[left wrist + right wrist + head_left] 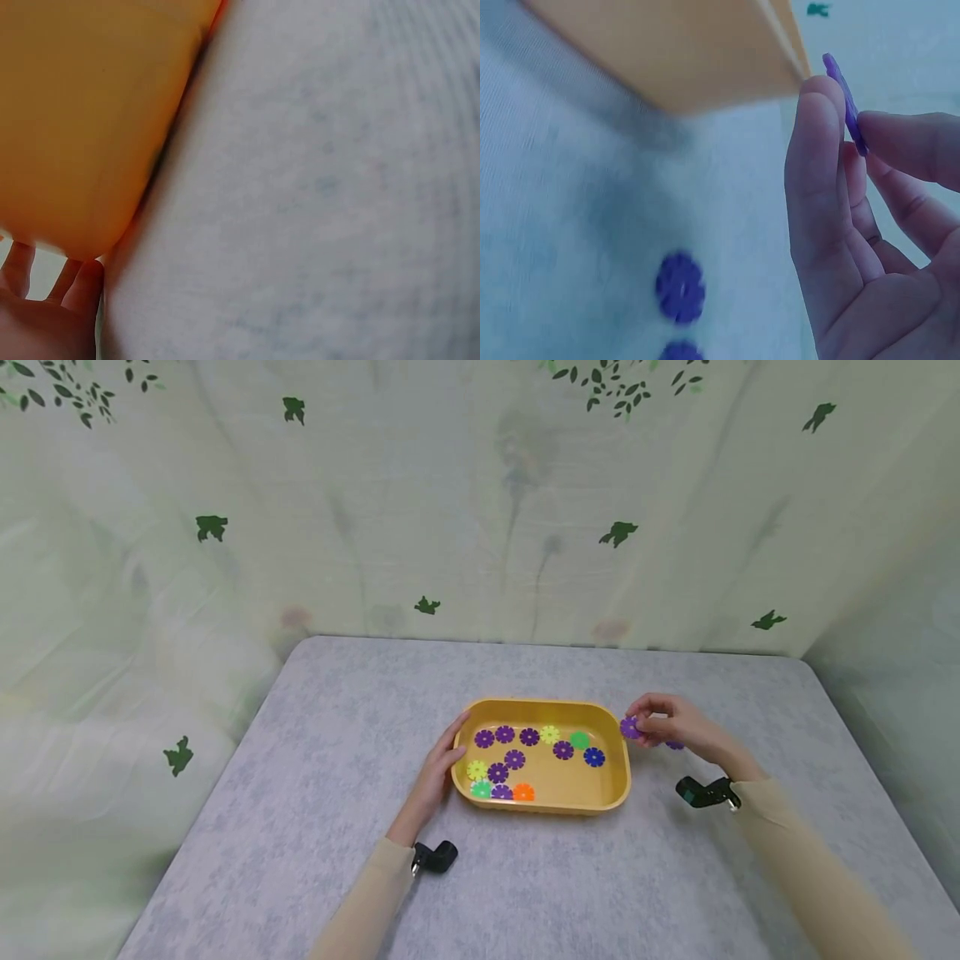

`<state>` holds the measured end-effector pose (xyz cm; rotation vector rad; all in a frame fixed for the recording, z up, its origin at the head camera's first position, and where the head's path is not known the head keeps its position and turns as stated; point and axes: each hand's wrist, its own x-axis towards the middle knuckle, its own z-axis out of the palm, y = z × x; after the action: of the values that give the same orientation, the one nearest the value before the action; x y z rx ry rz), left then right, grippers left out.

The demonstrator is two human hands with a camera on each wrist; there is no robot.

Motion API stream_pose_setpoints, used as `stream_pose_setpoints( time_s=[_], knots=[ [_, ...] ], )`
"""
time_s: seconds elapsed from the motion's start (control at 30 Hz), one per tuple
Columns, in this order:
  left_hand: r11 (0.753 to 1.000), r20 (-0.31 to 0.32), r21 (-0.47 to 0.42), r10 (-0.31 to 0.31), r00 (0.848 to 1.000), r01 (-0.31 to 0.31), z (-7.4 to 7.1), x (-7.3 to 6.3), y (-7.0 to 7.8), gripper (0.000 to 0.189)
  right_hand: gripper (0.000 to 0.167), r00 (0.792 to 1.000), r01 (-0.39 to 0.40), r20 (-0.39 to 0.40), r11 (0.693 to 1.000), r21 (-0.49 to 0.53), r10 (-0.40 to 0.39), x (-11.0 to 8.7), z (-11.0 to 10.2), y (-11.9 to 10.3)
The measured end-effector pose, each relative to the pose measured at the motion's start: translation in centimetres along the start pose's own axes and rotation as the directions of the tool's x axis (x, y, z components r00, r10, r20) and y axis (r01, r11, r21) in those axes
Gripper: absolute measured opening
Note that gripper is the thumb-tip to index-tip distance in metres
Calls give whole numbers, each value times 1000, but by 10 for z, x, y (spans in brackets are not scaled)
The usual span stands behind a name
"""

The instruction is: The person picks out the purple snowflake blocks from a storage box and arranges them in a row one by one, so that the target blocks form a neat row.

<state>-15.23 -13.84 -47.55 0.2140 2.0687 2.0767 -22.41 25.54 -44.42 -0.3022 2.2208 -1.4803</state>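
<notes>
A yellow plastic tray [555,802] stands on the table, holding several notched plastic discs in purple, yellow, green, blue and orange. My left hand [435,768] grips the tray's left end, thumb over the rim and fingers along the outer wall; in the left wrist view its fingertips [88,281] meet that wall. Just outside the tray's right rim, my right hand [675,724] pinches a purple notched disc [630,727] between thumb and fingers. In the right wrist view the held disc [845,105] is seen nearly edge-on, raised above the table.
Below my right hand, purple discs [680,287] lie on the table to the right of the tray; in the head view the hand partly hides them. The grey table [337,760] ends at the back against a pale curtain [450,485] with leaf prints.
</notes>
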Motion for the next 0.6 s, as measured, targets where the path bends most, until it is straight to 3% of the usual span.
stream_pose_setpoints(
  time_s=[0.23,0.6],
  knots=[
    [1000,1,6,-1,1000,1,0,0,0,50,31,996,-18,-90,1000,-10,17,-22,-26,28],
    [1000,-4,13,10,1000,-10,0,1,-3,50,33,985,-45,-168,999,-2,44,-44,-52,64]
  ],
)
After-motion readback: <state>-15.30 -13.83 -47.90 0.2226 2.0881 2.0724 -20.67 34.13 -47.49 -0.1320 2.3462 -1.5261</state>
